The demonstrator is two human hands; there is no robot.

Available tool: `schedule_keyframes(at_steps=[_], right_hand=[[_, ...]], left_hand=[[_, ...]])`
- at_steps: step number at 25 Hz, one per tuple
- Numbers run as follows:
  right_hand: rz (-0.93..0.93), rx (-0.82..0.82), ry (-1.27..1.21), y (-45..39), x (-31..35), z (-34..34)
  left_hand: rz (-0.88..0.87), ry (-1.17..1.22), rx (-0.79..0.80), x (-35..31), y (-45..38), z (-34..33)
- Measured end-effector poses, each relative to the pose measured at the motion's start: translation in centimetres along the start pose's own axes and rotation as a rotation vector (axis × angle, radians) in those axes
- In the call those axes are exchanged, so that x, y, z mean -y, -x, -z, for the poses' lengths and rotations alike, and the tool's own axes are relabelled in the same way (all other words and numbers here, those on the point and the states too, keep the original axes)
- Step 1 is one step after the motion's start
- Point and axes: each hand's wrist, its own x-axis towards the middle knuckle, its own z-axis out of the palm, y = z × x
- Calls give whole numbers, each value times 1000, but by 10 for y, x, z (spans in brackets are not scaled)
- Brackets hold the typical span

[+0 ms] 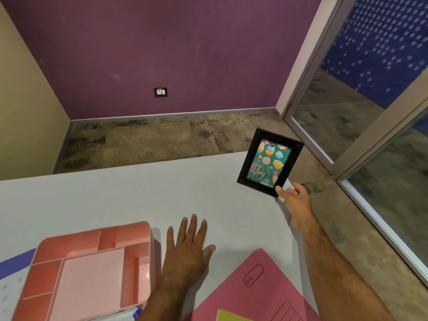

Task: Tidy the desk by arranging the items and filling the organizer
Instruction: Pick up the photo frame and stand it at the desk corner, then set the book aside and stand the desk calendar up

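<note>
Grey desk (115,193): right hand (295,200) grip pinching "Birthday" picture frame (269,162), left hand (187,249) flat.

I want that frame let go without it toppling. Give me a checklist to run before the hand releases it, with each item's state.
1. Right hand grips the black picture frame with the birthday card at its lower corner: ok.
2. Frame upright near the grey desk's far right corner: ok.
3. Stand behind the frame opened: cannot tell, hidden.
4. Frame's base set clear of the desk edge: cannot tell.
5. Left hand flat on the desk, clear of the frame: ok.
6. Pink plastic organizer filled: not ok, compartments empty.
</note>
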Motion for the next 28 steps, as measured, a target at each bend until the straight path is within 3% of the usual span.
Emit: schedule_keyframes(at_steps=[4, 8, 11, 13, 17, 21, 25, 28], right_hand=[[-11, -5, 96, 27, -14, 24], [55, 82, 307, 66, -27, 46], [248, 101, 508, 105, -33, 58], [279, 206, 528, 137, -34, 65], [155, 552, 597, 194, -48, 84], [223, 752, 1127, 228, -65, 99], [292, 682, 1327, 260, -76, 97], [305, 562, 1325, 275, -81, 96]], left_hand=[[23, 45, 141, -1, -2, 20], [-1, 241, 66, -4, 21, 19], [-36, 410, -21, -18, 60, 21], [-10, 437, -62, -30, 88, 25], [195, 443, -47, -41, 139, 30], [272, 375, 118, -45, 186, 26], [233, 381, 168, -55, 217, 28], [238, 317, 219, -64, 231, 27]])
